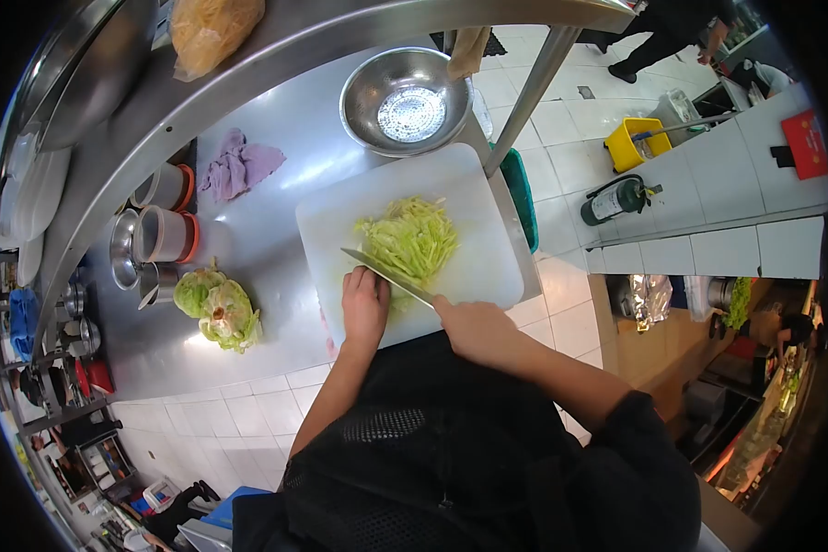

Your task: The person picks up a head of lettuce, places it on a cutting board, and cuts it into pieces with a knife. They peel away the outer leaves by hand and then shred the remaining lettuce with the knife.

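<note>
A white cutting board [497, 230] lies on the steel counter, with a heap of shredded lettuce [412, 237] on it. My right hand [478, 333] is closed round the handle of a kitchen knife [391, 274], whose blade points up and left along the near side of the heap. Against the blade, the curled fingers of my left hand [365, 304] press down on the board. A bit of pale green lettuce shows beside those fingers; most of what they hold is hidden. Left of the board sit lettuce heads [219, 308] with outer leaves on.
A steel bowl [363, 101] stands beyond the board. A purple cloth [239, 166] and white tubs with orange rims [166, 235] are at the left. A steel shelf [276, 60] arches overhead, its post [534, 97] by the board's far right corner. Other people stand farther off.
</note>
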A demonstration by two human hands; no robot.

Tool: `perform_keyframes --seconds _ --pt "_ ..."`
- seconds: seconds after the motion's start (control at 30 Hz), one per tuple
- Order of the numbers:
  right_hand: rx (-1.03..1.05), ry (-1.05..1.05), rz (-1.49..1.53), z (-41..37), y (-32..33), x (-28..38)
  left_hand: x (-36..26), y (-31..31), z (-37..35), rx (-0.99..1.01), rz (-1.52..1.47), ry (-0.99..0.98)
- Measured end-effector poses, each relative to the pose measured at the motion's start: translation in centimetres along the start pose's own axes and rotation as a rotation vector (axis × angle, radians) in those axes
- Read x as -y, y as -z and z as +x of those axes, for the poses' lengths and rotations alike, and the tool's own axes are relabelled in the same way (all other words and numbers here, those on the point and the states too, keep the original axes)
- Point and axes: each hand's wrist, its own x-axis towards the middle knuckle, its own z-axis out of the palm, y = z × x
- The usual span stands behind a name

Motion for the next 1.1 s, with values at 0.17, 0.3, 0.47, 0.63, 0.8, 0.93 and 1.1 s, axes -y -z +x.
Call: perform_keyframes --seconds 0.17,0.3,0.47,0.63,0.8,0.93,1.1 --pt "-0.085 -0.003 0.043 5.6 -3.4 -2.8 0.3 -0.2 0.0 -0.036 -0.049 -0.016" --pt "0.001 -0.002 0.028 2.1 1.9 1.1 0.1 0.2 -0.1 0.038 -0.022 0.034" --pt "0.016 -0.088 0.110 2.5 -3.3 -1.6 0.5 -0.3 -0.2 0.016 -0.062 0.038" --pt "-0.058 -0.053 0.106 5.9 -3.6 -2.3 0.4 0.1 -0.1 0.009 -0.017 -0.008" --pt "-0.091 -0.054 0.128 3.9 -0.5 -2.3 0.7 0.3 0.0 0.015 -0.128 0.133" --pt "-0.015 -0.037 0.069 1.1 2.4 0.5 1.0 0.0 0.0 0.008 -0.122 0.140" --pt "0.075 -0.016 0.023 -0.9 3.4 2.3 0.8 0.3 -0.1 -0.003 -0.124 0.086"
